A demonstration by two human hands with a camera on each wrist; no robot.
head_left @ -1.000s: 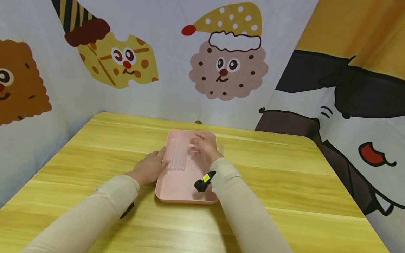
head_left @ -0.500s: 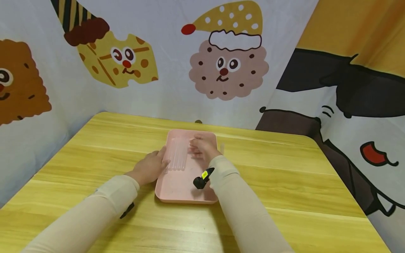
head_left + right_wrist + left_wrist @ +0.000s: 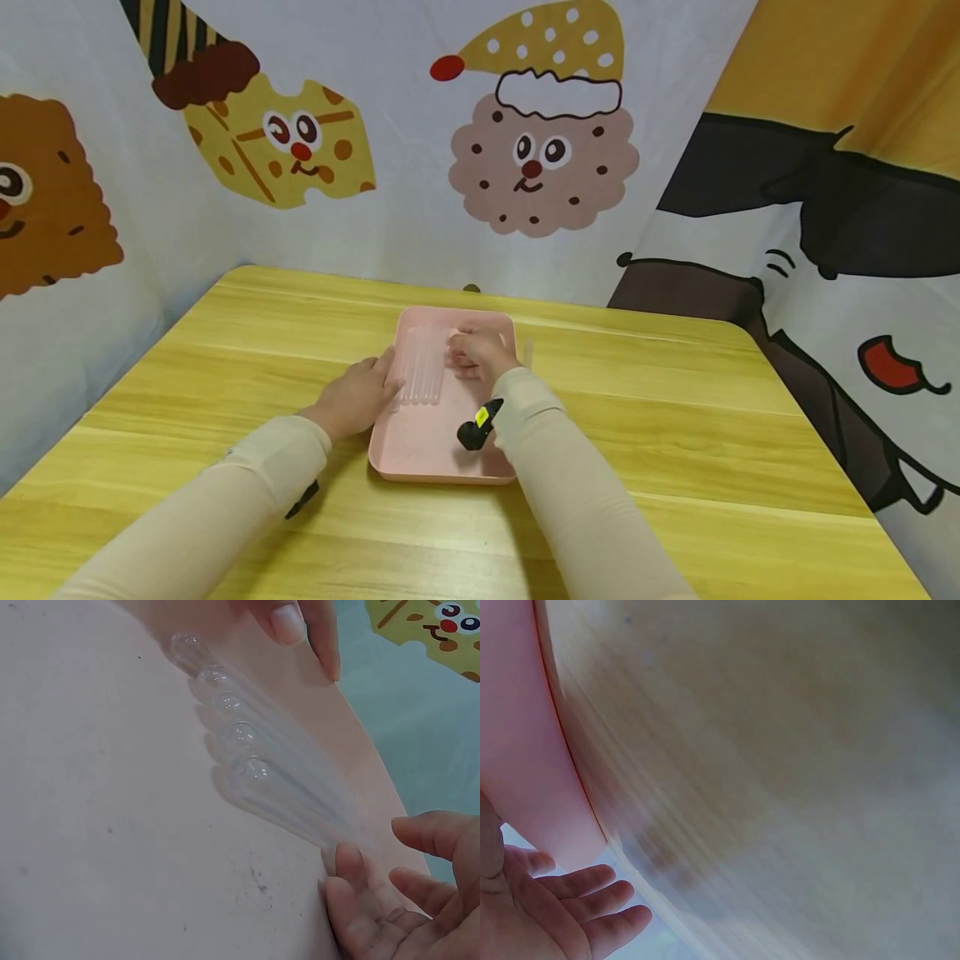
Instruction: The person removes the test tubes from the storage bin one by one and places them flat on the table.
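Several clear round-ended plastic tubes [image 3: 422, 367] lie side by side in the left half of a pink tray [image 3: 427, 454]. At the tray's left side, my left hand [image 3: 351, 402] holds the rim, thumb over the inside and fingers along the outer wall. Those fingers [image 3: 592, 907] stretch out loosely beneath the tray wall in the left wrist view. Over the far right part of the tray is my right hand [image 3: 482, 353], fingers loosely bent. In the right wrist view its fingertips [image 3: 349, 859] are right at the tubes' far ends, with thumb and forefinger apart.
The tray rests on a yellow wood-grain table [image 3: 660, 450]. Just past its right edge shows a narrow clear strip [image 3: 528, 353]. A cloth wall [image 3: 405, 242] with cartoon food pictures stands behind the table's far edge.
My right hand has dropped slightly toward the tray floor, and its fingers are a little more bent. The left hand, the tray and the tubes stay where they were.
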